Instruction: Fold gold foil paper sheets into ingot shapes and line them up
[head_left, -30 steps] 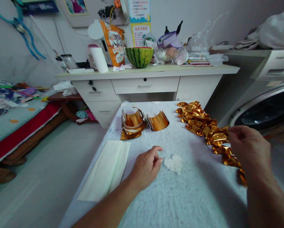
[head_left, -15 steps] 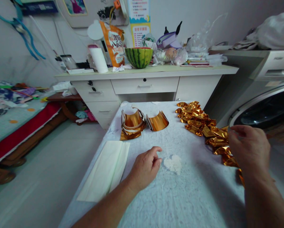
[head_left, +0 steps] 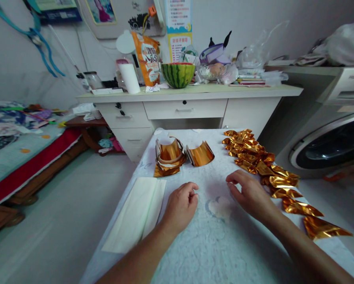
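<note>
My left hand rests over the middle of the cloth-covered table, its fingers loosely bent, the thumb and forefinger apart and nothing between them. Across from it, my right hand hovers with thumb and forefinger parted, holding nothing. A stack of white paper sheets lies left of my left hand. Beyond the hands sit a pile of curled gold foil sheets and a smaller curled stack of gold foil. Folded gold foil pieces run in a heaped line along the right side, the closest a pointed foil piece.
Behind the table stands a white desk bearing a cut watermelon, an orange pouch and plastic bags. A washing machine is at the right. On the left is a bed.
My right hand has moved left from the foil pieces at the table's right side to the middle, uncovering the nearest pieces. My left hand has stayed nearly in place.
</note>
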A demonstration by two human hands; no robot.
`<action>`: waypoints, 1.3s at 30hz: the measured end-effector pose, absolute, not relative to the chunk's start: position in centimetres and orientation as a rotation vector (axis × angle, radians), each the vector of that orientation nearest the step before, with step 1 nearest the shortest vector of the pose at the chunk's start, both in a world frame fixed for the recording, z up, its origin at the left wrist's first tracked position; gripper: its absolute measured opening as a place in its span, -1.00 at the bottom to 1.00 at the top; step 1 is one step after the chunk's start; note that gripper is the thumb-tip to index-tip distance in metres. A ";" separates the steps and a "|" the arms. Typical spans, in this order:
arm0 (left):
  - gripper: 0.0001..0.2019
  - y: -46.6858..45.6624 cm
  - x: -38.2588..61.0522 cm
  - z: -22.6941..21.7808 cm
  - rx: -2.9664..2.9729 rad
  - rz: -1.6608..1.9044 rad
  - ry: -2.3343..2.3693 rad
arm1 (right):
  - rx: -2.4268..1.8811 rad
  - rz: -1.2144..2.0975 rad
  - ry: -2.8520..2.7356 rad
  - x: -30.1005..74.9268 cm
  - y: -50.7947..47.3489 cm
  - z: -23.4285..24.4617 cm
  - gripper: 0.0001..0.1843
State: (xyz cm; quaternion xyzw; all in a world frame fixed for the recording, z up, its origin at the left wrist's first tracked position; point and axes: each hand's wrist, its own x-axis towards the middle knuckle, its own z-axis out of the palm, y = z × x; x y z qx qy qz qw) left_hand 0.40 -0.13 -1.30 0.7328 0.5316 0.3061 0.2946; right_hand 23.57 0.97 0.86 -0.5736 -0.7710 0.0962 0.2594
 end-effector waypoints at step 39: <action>-0.85 0.0 0.4 -1.7 1.976 0.770 1.392 | -1.945 -0.187 -1.724 18.8 10.7 -0.9 -0.75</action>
